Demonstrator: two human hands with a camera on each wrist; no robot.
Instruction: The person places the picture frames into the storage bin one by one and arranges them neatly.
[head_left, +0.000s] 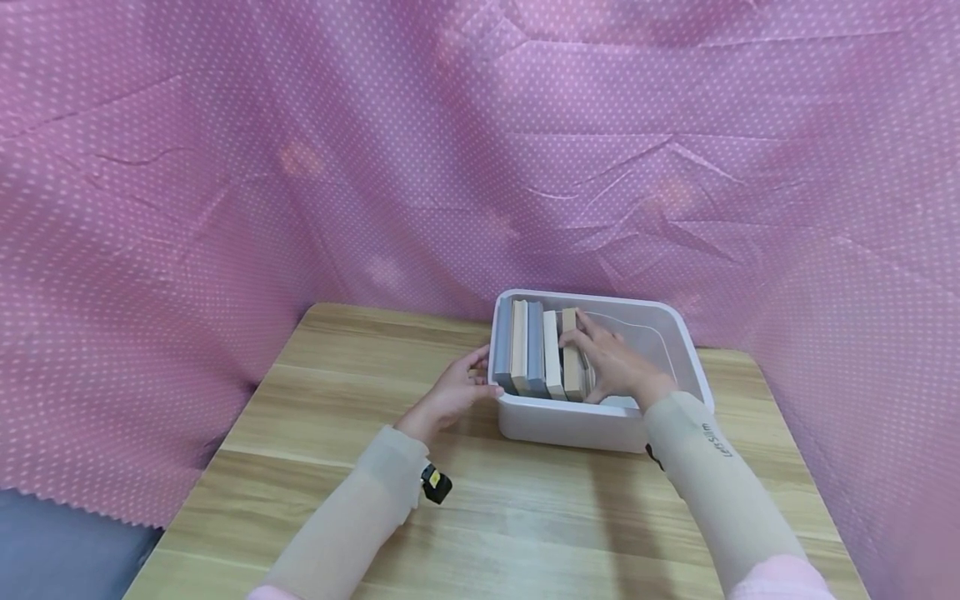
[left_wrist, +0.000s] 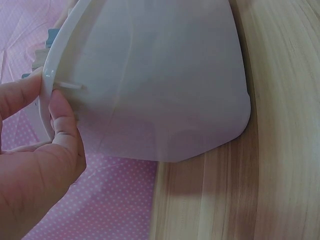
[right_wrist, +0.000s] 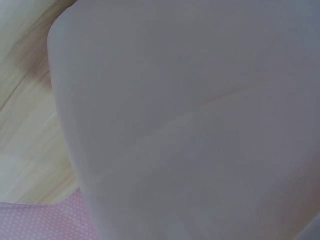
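A white plastic bin (head_left: 570,425) stands on the table with a row of upright books in its left half. From the left come a blue-grey book (head_left: 502,342), a cream book (head_left: 519,346), another blue-grey book (head_left: 535,346), a white book (head_left: 552,354) and a tan book (head_left: 572,367). My right hand (head_left: 617,364) reaches inside and grips the tan book, fingers at its far end and thumb near the front; its lower right side is partly hidden. My left hand (head_left: 452,390) pinches the bin's left rim, as the left wrist view shows. The right wrist view shows only the bin's wall (right_wrist: 175,125) close up.
The wooden table (head_left: 510,525) carries the bin near its back edge. Pink dotted cloth (head_left: 420,167) hangs behind and at both sides. A small black device (head_left: 436,484) sits at the left wrist.
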